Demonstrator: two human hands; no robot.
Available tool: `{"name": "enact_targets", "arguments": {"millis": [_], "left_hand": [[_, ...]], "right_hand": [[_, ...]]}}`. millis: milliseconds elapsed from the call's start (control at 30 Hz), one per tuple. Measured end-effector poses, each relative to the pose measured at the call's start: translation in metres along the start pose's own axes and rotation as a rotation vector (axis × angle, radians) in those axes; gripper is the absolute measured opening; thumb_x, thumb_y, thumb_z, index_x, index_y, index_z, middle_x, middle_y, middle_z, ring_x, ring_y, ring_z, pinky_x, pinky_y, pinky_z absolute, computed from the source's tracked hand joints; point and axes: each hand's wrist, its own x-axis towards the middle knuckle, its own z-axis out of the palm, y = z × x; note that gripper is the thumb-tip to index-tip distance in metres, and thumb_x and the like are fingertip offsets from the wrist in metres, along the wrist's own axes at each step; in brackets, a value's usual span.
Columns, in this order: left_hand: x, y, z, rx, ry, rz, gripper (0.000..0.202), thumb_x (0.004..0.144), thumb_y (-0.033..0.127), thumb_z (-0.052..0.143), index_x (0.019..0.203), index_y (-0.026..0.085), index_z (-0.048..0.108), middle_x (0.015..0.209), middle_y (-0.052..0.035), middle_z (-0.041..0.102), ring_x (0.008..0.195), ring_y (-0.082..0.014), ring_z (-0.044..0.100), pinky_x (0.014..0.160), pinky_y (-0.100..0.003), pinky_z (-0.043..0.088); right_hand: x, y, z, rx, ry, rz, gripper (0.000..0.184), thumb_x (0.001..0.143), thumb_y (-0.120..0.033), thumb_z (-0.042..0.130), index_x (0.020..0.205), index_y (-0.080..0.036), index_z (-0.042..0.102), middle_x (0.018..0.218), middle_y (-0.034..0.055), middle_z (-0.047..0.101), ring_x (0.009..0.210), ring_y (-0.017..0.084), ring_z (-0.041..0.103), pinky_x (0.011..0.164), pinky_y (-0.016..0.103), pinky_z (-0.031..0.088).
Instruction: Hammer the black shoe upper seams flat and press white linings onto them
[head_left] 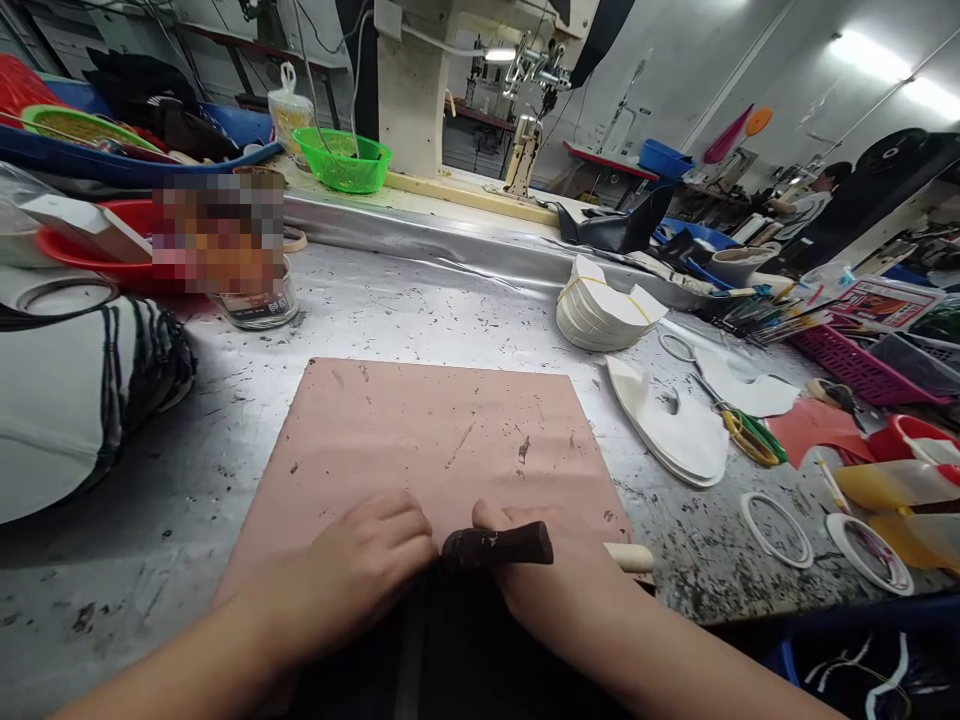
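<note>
My left hand [367,565] rests near the front edge of a pink cutting board [435,440], fingers curled and pressed down on a dark piece of material [450,650] below it. My right hand [547,585] is closed round a tool with a dark brown head [499,546] and a pale wooden handle end [630,557] that sticks out to the right. The tool lies across the board's near edge, between both hands.
White cut shoe pieces lie stacked [604,305] and fanned [675,425] to the right, beside scissors [739,420] and tape rings [776,528]. A glass jar [259,300] and red basin [90,255] stand at the left, a green basket [343,160] and sewing machine [427,80] behind. A pink tray [847,365] sits far right.
</note>
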Motion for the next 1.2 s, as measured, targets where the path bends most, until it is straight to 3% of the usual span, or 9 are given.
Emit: {"name": "enact_targets", "arguments": {"millis": [133, 233, 400, 567, 667, 800, 900, 1100, 1200], "left_hand": [[-0.005, -0.005, 0.001, -0.178, -0.063, -0.157, 0.021, 0.087, 0.009, 0.041, 0.081, 0.02, 0.057, 0.078, -0.0016, 0.059, 0.076, -0.0152, 0.053, 0.069, -0.026, 0.044], [-0.009, -0.003, 0.003, -0.153, -0.025, -0.098, 0.028, 0.086, 0.004, 0.035, 0.081, 0.019, 0.058, 0.077, -0.003, 0.059, 0.075, -0.0153, 0.052, 0.067, -0.026, 0.043], [-0.011, 0.003, 0.001, 0.017, -0.003, 0.034, 0.029, 0.089, 0.004, 0.034, 0.089, 0.018, 0.059, 0.081, -0.0045, 0.061, 0.079, -0.0178, 0.052, 0.072, -0.029, 0.045], [-0.009, 0.005, -0.004, 0.073, 0.027, 0.08, 0.027, 0.092, 0.007, 0.035, 0.092, 0.016, 0.06, 0.08, -0.005, 0.063, 0.077, -0.0178, 0.053, 0.068, -0.028, 0.047], [-0.01, 0.005, -0.002, 0.092, 0.064, 0.09, 0.027, 0.093, 0.008, 0.035, 0.092, 0.016, 0.061, 0.081, -0.0052, 0.064, 0.079, -0.0177, 0.054, 0.071, -0.029, 0.047], [-0.012, 0.005, 0.002, 0.063, 0.057, 0.076, 0.026, 0.093, 0.008, 0.035, 0.09, 0.014, 0.06, 0.079, -0.005, 0.063, 0.077, -0.0175, 0.052, 0.07, -0.029, 0.045], [-0.014, 0.005, 0.004, 0.043, 0.024, 0.061, 0.026, 0.092, 0.007, 0.034, 0.083, 0.014, 0.058, 0.079, -0.005, 0.061, 0.076, -0.0173, 0.05, 0.068, -0.028, 0.044], [-0.021, -0.003, 0.001, -0.092, 0.03, -0.213, 0.009, 0.087, 0.015, 0.051, 0.084, 0.019, 0.058, 0.082, -0.0022, 0.06, 0.079, -0.0169, 0.052, 0.072, -0.029, 0.043], [-0.026, -0.004, 0.001, -0.179, 0.013, -0.203, 0.02, 0.085, 0.005, 0.044, 0.085, 0.02, 0.058, 0.079, -0.0001, 0.061, 0.077, -0.0143, 0.053, 0.071, -0.026, 0.042]], "right_hand": [[0.001, -0.002, -0.002, -0.019, -0.063, 0.019, 0.02, 0.081, -0.006, 0.044, 0.089, -0.019, 0.056, 0.075, 0.0005, 0.065, 0.057, 0.015, 0.049, 0.048, 0.028, 0.019], [-0.002, 0.0, -0.008, 0.054, -0.047, 0.043, 0.018, 0.081, -0.007, 0.046, 0.084, -0.021, 0.057, 0.07, -0.0013, 0.063, 0.056, 0.013, 0.047, 0.048, 0.026, 0.02], [-0.003, 0.001, -0.013, 0.129, 0.137, 0.077, 0.02, 0.083, -0.008, 0.042, 0.085, -0.02, 0.058, 0.07, -0.0005, 0.06, 0.056, 0.012, 0.047, 0.049, 0.025, 0.022], [-0.001, -0.003, -0.008, 0.082, 0.054, -0.001, 0.016, 0.076, -0.005, 0.049, 0.075, -0.02, 0.055, 0.06, -0.0032, 0.057, 0.05, 0.011, 0.045, 0.047, 0.025, 0.022], [-0.002, -0.005, -0.006, 0.012, 0.125, -0.046, 0.018, 0.078, -0.003, 0.047, 0.078, -0.02, 0.054, 0.067, -0.0017, 0.061, 0.055, 0.013, 0.052, 0.049, 0.026, 0.025], [-0.003, -0.011, -0.009, -0.114, -0.005, -0.092, 0.015, 0.081, -0.006, 0.05, 0.085, -0.021, 0.055, 0.075, 0.0013, 0.065, 0.061, 0.018, 0.059, 0.048, 0.028, 0.026], [-0.003, -0.014, -0.01, -0.129, 0.034, -0.118, 0.012, 0.084, -0.011, 0.053, 0.089, -0.022, 0.055, 0.079, 0.0017, 0.065, 0.064, 0.019, 0.06, 0.05, 0.028, 0.029], [0.002, -0.021, -0.003, -0.211, 0.017, -0.158, 0.015, 0.08, -0.007, 0.051, 0.088, -0.019, 0.056, 0.074, 0.0034, 0.067, 0.059, 0.018, 0.061, 0.045, 0.028, 0.024], [0.001, -0.021, -0.005, -0.183, 0.03, -0.147, 0.017, 0.08, -0.006, 0.05, 0.087, -0.02, 0.057, 0.073, 0.003, 0.067, 0.059, 0.018, 0.06, 0.047, 0.028, 0.025]]}}
